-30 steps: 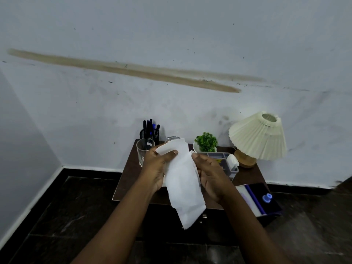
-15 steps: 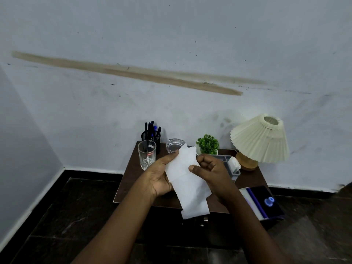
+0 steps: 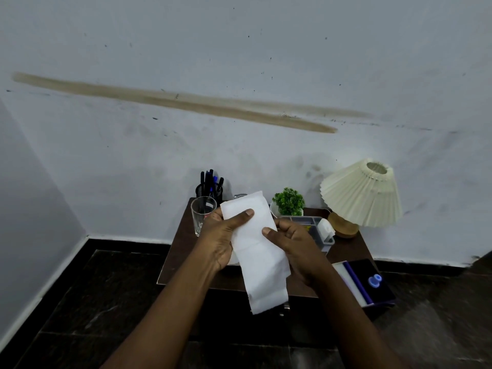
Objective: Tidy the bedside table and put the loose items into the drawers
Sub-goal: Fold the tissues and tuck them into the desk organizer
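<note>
A pale wall (image 3: 239, 62) with a long brown streak fills most of the view above a dark tiled floor (image 3: 93, 302). Against it stands a dark brown table (image 3: 181, 243). At its right rear a lamp (image 3: 362, 195) with a pleated cream shade sits on a round wooden base. At the front right an open drawer (image 3: 372, 278) juts out, holding a dark item with a blue stripe and a small blue round piece; no writing on it can be read.

Above the middle of the table, both hands hold a white tissue (image 3: 255, 249) upright, its lower end hanging free past the table's front edge. The left hand (image 3: 218, 241) pinches its upper left edge, thumb laid across the front. The right hand (image 3: 295, 249) is closed on its right edge, thumb pressing the front.

Behind the right hand lies a grey tray (image 3: 311, 222) with a small white object at its right end. A small green plant (image 3: 288, 201) sits behind that. A clear glass (image 3: 202, 214) stands at the left rear, with a faint mark too blurred to read, and a black mesh cup (image 3: 210, 189) of pens behind it.
</note>
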The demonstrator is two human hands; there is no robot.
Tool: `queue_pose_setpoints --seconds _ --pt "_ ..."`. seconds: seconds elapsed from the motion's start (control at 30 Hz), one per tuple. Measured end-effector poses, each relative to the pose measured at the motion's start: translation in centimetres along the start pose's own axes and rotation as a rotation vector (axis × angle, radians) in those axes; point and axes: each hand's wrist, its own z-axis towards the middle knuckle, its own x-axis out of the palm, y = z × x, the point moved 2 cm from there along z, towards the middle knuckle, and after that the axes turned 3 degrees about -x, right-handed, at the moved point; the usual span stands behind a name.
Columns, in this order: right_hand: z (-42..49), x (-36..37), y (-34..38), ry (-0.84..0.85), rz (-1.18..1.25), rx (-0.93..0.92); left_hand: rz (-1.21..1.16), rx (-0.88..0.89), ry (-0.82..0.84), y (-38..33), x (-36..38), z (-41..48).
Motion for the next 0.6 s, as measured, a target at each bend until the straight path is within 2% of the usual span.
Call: queue_pose_setpoints --seconds 0.23,0.43,0.5,0.6 --pt "-0.1 0.2 0.2 -0.003 0.01 0.007 0.02 0.008 0.001 -0.2 0.3 -0.1" --pt "1.3 -0.1 0.2 -0.197 0.291 -0.001 0.086 -0.244 0.104 0.5 0.1 -0.2" --pt "1.8 -0.3 0.1 -0.248 0.321 -0.008 0.112 -0.229 0.114 0.7 0.1 -0.2" --pt "2.1 -0.3 0.3 -0.221 0.317 -0.032 0.142 -0.139 0.086 0.6 0.2 0.0"
